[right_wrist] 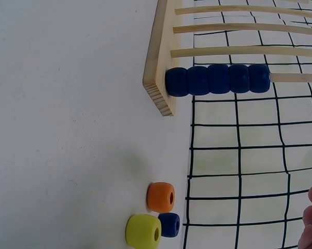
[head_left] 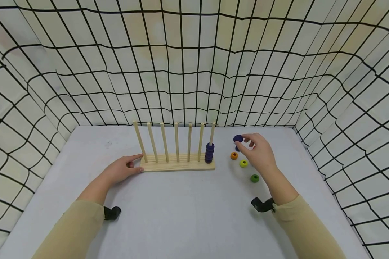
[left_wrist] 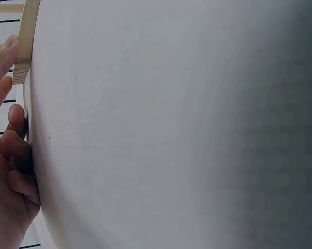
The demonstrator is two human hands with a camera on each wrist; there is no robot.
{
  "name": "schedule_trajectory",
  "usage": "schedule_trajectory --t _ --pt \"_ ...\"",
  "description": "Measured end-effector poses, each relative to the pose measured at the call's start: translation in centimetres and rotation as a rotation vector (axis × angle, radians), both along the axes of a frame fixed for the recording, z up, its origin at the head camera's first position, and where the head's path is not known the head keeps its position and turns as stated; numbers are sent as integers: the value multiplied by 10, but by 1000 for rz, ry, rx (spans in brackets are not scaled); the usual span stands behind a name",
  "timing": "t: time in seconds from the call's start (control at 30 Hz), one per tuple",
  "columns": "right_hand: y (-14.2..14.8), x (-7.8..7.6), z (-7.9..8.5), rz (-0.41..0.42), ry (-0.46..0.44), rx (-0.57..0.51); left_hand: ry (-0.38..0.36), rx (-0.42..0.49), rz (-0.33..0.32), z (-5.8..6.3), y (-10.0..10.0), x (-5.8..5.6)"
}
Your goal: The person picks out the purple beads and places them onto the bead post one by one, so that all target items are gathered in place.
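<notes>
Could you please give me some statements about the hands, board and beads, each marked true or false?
1. The right hand holds a blue bead. True.
2. The left hand grips the right end of the wooden board. False: it grips the left end.
3. Five blue beads sit on one peg. True.
4. The orange bead is on a peg. False: it lies on the table.
5. The green bead is nearer the person than the yellow bead. True.

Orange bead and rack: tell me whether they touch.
Apart. The head view shows it: a strip of bare white tabletop lies between the orange bead and the right end of the rack.
</notes>
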State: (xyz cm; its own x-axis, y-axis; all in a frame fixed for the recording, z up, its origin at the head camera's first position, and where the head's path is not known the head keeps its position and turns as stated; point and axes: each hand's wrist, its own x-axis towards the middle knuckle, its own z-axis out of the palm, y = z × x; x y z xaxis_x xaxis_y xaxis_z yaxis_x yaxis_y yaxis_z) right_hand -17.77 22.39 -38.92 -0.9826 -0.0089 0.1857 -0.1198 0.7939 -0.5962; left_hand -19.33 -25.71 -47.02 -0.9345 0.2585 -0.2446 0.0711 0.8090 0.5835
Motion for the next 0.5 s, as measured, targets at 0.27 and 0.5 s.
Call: schedule_trajectory --t 0.27,0.5 --pt "-6 0 1 8 8 -25 -10 -3 15 3 2 3" --pt "-10 1 3 5 -4 -45 -16 -10 16 4 2 3"
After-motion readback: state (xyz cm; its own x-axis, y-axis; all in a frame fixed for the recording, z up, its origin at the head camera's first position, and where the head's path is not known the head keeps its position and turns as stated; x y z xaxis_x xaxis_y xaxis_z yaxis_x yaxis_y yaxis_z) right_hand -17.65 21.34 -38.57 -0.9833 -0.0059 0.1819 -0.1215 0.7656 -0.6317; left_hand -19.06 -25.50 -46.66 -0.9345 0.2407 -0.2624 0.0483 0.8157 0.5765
